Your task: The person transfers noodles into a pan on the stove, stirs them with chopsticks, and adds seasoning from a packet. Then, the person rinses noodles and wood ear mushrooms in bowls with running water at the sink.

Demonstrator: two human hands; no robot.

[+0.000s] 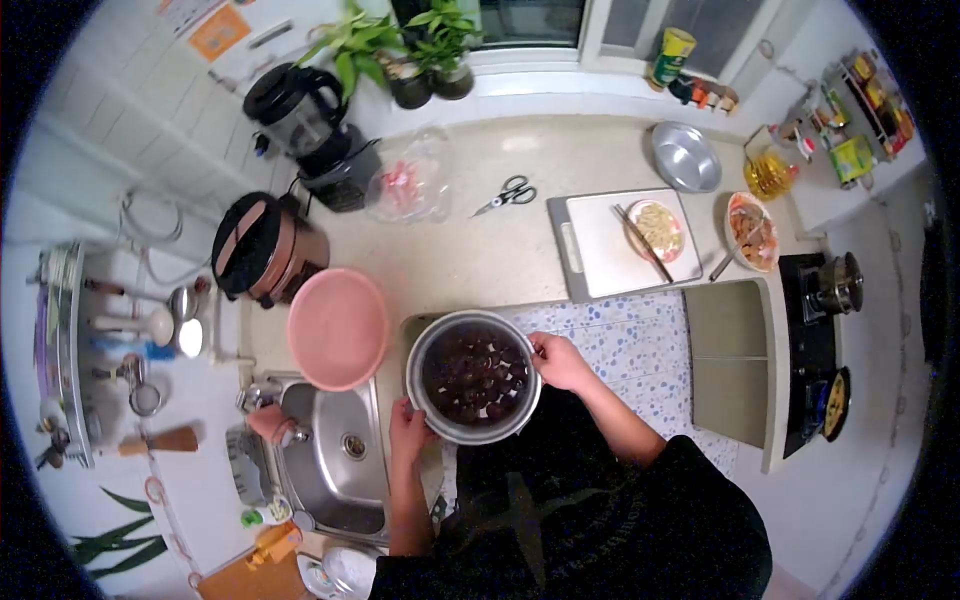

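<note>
A round metal pot (413,385) with dark liquid and dark round pieces (478,378) in it is held level in front of the body, at the counter's front edge. My left hand (408,430) grips its lower left rim. On the pot's right side, my right hand (558,360) has its fingers closed on the rim. Just left of the pot a pink basin (338,328) stands on the counter, beside the metal sink (335,460).
A rice cooker (265,250) and a blender (310,130) stand at the back left. Scissors (508,195) lie mid-counter. Further right are a cutting board (595,245) with a plate and chopsticks, a metal bowl (686,157), a food bowl (752,232) and the stove (805,350).
</note>
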